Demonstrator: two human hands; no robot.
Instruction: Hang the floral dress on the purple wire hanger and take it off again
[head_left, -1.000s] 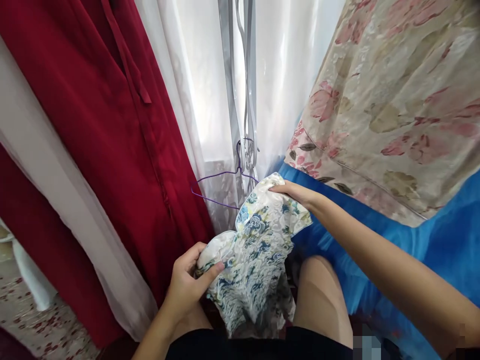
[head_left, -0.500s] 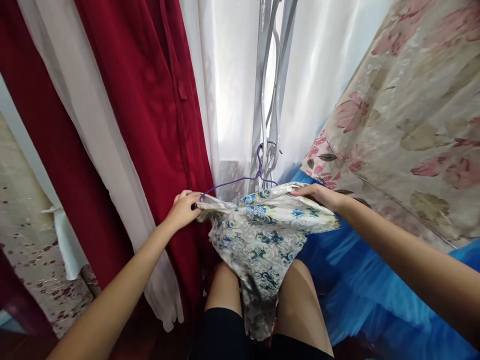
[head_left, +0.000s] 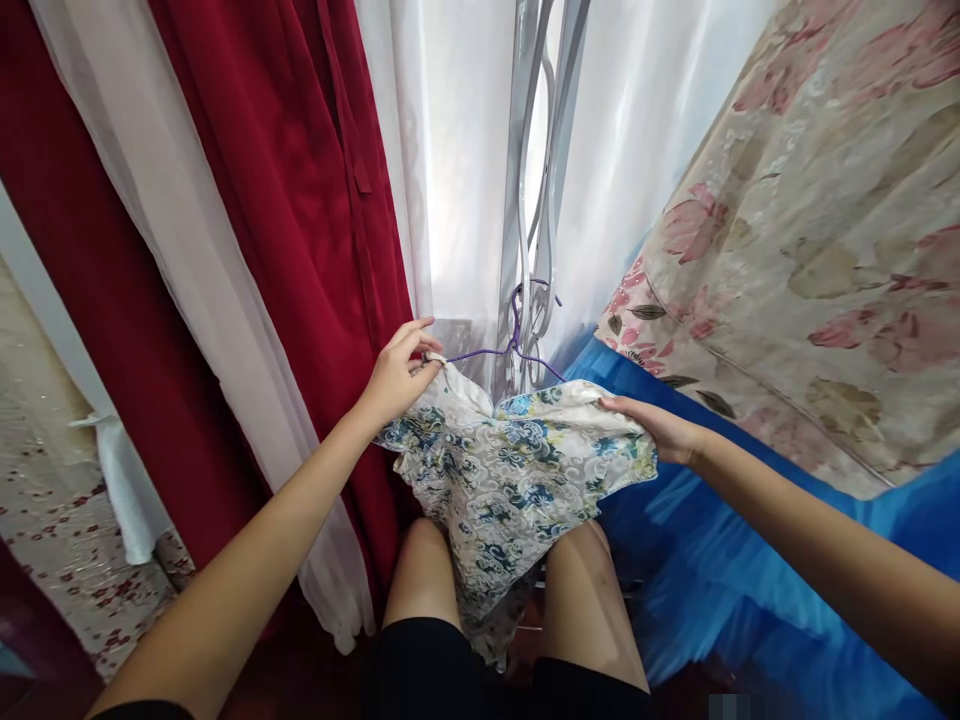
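One floral top, white with blue and yellow print, gathered body: held between the two hands above the wearer's knees, neck edge uppermost and dipping at the middle, lower end hanging between the legs.

One left hand: thumb and fingers pinched on the top's left shoulder corner, other fingers raised, close by the hanger's arm.

One right hand: closed on the opposite shoulder edge, thumb above, remaining fingers largely hidden by cloth.

One purple hanger, thin: directly behind the neck edge, left arm running to the left hand, right arm passing out of sight at the cloth. How far its ends sit within the shoulders cannot be told.

Handling note, by judgement: spread both shoulders evenly, keep the neck dip centred under the hook, and ease the cloth rather than tug, since the frame looks light and liable to swing.

Surroundings: grey metalwork at the hook; white drapery behind; red cloth to the left; pink-flowered fabric and blue tulle to the right.
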